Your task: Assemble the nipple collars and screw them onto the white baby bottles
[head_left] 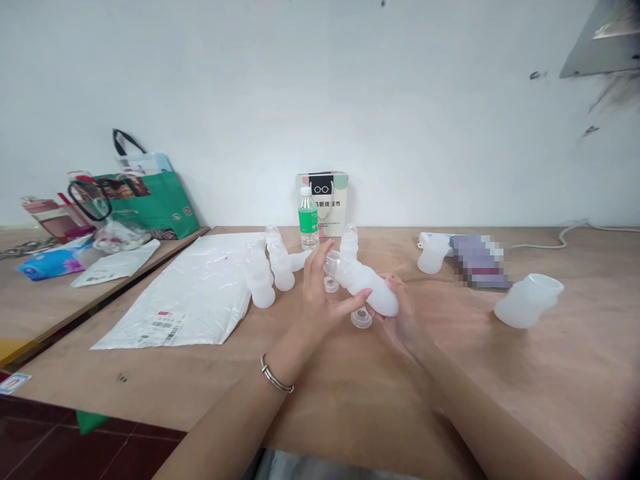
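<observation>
A frosted white baby bottle [374, 288] with a clear cap lies tilted between my hands above the table. My right hand [400, 313] wraps round its base end. My left hand [317, 290] is at the capped end, its fingers up against the cap and its thumb along the body. Below the bottle, a clear ring-shaped part [361, 318] rests on the table, and a second clear ring [331, 285] sits just behind it. Standing capped bottles include one at the left [260, 280], another beside it [281, 267] and one behind my hands [350, 241].
Open bottle bodies stand at right, one near [527, 303] and one farther back [433, 255], beside a partly blurred purple-grey object [477, 260]. A white mailing bag [200, 287] covers the left. A water bottle [309, 220] and paper bag [340, 207] stand by the wall.
</observation>
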`<control>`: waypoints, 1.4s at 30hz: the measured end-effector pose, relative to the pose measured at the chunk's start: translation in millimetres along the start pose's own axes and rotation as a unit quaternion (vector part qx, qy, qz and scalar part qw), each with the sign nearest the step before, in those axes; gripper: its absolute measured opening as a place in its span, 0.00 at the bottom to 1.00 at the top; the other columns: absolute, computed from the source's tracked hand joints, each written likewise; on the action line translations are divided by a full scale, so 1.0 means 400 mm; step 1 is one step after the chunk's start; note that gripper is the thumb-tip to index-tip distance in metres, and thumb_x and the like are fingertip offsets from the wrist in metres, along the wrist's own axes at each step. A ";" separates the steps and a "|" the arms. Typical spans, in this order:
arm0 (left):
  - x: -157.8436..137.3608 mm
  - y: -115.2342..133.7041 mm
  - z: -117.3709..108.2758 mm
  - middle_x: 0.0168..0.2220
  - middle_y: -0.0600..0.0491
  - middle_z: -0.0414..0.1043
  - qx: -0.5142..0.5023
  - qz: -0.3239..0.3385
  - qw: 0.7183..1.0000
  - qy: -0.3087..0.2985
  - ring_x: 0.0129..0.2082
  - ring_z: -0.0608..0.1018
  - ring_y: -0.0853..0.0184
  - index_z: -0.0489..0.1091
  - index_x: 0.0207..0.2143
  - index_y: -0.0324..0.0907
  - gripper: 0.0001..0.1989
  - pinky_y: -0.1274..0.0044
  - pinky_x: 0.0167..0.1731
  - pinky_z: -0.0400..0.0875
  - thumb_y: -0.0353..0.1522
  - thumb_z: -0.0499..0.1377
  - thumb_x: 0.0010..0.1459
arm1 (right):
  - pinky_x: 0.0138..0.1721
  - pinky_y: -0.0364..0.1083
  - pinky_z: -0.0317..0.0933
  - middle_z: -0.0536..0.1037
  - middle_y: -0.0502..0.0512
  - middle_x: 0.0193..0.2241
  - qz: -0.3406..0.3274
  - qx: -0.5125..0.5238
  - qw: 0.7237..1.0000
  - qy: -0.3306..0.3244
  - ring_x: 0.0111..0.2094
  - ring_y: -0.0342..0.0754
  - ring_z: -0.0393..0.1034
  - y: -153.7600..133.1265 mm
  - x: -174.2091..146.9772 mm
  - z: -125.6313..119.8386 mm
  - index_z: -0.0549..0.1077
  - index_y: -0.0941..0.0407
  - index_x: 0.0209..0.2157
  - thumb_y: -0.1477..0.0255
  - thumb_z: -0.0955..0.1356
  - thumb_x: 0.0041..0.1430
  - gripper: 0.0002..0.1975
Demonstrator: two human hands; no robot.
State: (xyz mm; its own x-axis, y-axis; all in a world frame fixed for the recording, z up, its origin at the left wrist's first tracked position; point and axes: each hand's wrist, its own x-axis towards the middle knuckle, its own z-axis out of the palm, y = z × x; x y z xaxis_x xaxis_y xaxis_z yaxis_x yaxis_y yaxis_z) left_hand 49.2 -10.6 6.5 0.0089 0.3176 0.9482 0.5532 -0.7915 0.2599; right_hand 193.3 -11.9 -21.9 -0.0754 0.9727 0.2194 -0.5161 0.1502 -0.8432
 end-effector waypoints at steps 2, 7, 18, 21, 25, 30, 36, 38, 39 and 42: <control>-0.002 0.011 0.008 0.51 0.45 0.62 0.005 0.002 1.000 0.010 0.51 0.68 0.58 0.53 0.57 0.44 0.39 0.64 0.51 0.65 0.39 0.66 0.45 | 0.14 0.39 0.48 0.66 0.44 0.17 -0.012 -0.004 1.000 0.017 0.15 0.38 0.57 0.002 -0.006 0.010 0.62 0.55 0.26 0.58 0.66 0.53 0.15; -0.013 -0.004 0.024 0.51 0.45 0.62 -0.024 -0.038 0.999 0.006 0.51 0.67 0.57 0.54 0.56 0.45 0.35 0.63 0.51 0.65 0.39 0.65 0.47 | 0.14 0.39 0.47 0.64 0.43 0.15 -0.012 -0.019 0.999 0.029 0.14 0.38 0.56 0.007 -0.012 0.014 0.62 0.54 0.24 0.58 0.66 0.53 0.15; 0.017 -0.094 -0.025 0.64 0.41 0.46 -0.049 0.017 0.993 -0.102 0.63 0.53 0.52 0.42 0.63 0.44 0.43 0.59 0.59 0.53 0.47 0.59 0.52 | 0.32 0.44 0.64 0.77 0.52 0.33 0.012 -0.281 0.956 -0.087 0.33 0.48 0.71 -0.031 0.051 -0.072 0.73 0.55 0.40 0.59 0.70 0.48 0.20; 0.009 -0.127 -0.031 0.62 0.42 0.49 -0.031 -0.061 0.998 -0.004 0.62 0.54 0.57 0.49 0.60 0.44 0.27 0.60 0.58 0.53 0.42 0.48 0.61 | 0.41 0.48 0.65 0.76 0.56 0.41 -0.074 -0.266 0.958 0.077 0.42 0.51 0.71 0.007 0.090 -0.118 0.69 0.54 0.41 0.56 0.68 0.50 0.20; -0.029 -0.178 -0.010 0.57 0.42 0.57 0.028 -0.134 0.991 -0.008 0.59 0.60 0.59 0.55 0.55 0.42 0.20 0.62 0.56 0.57 0.37 0.49 0.62 | 0.47 0.53 0.63 0.71 0.60 0.48 -0.126 -0.279 0.940 0.152 0.48 0.53 0.68 0.078 0.159 -0.194 0.58 0.52 0.44 0.54 0.68 0.46 0.27; -0.077 -0.214 0.028 0.53 0.41 0.61 0.060 -0.158 0.982 -0.083 0.56 0.63 0.58 0.56 0.53 0.39 0.20 0.61 0.55 0.58 0.35 0.52 0.60 | 0.49 0.58 0.60 0.70 0.66 0.47 -0.128 -0.343 0.915 0.171 0.48 0.58 0.67 0.130 0.227 -0.239 0.56 0.54 0.41 0.57 0.71 0.42 0.28; -0.088 -0.224 0.031 0.53 0.41 0.61 0.095 -0.152 0.977 -0.112 0.56 0.63 0.57 0.55 0.54 0.38 0.22 0.61 0.55 0.58 0.33 0.53 0.58 | 0.48 0.58 0.58 0.69 0.69 0.46 -0.135 -0.413 0.879 0.197 0.48 0.60 0.65 0.133 0.301 -0.246 0.58 0.57 0.42 0.58 0.70 0.43 0.29; -0.091 -0.229 0.030 0.53 0.39 0.61 0.110 -0.176 0.971 -0.115 0.56 0.63 0.56 0.55 0.54 0.37 0.22 0.60 0.55 0.57 0.32 0.52 0.58 | 0.47 0.58 0.59 0.69 0.69 0.45 -0.139 -0.426 0.869 0.210 0.47 0.60 0.65 0.131 0.313 -0.247 0.58 0.57 0.42 0.57 0.71 0.42 0.29; -0.092 -0.231 0.030 0.53 0.39 0.61 0.116 -0.188 0.968 -0.116 0.57 0.62 0.56 0.55 0.55 0.36 0.23 0.59 0.55 0.57 0.32 0.52 0.58 | 0.47 0.57 0.59 0.69 0.69 0.45 -0.141 -0.431 0.865 0.216 0.47 0.60 0.65 0.131 0.314 -0.247 0.58 0.57 0.42 0.57 0.71 0.42 0.30; -0.092 -0.231 0.027 0.55 0.37 0.59 0.122 -0.201 0.965 -0.116 0.57 0.61 0.55 0.54 0.56 0.36 0.24 0.57 0.55 0.56 0.33 0.52 0.58 | 0.46 0.55 0.60 0.68 0.66 0.45 -0.159 -0.437 0.852 0.241 0.47 0.58 0.64 0.131 0.292 -0.239 0.57 0.57 0.43 0.53 0.70 0.42 0.32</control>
State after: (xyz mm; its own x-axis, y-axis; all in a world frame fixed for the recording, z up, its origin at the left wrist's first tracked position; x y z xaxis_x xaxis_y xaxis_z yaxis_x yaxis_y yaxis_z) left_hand 6.7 56.2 -54.5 -0.0759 0.7043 0.7058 0.7301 -0.4429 0.5204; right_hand 239.1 126.4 -87.5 0.4183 0.7855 0.4561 0.4031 0.2895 -0.8682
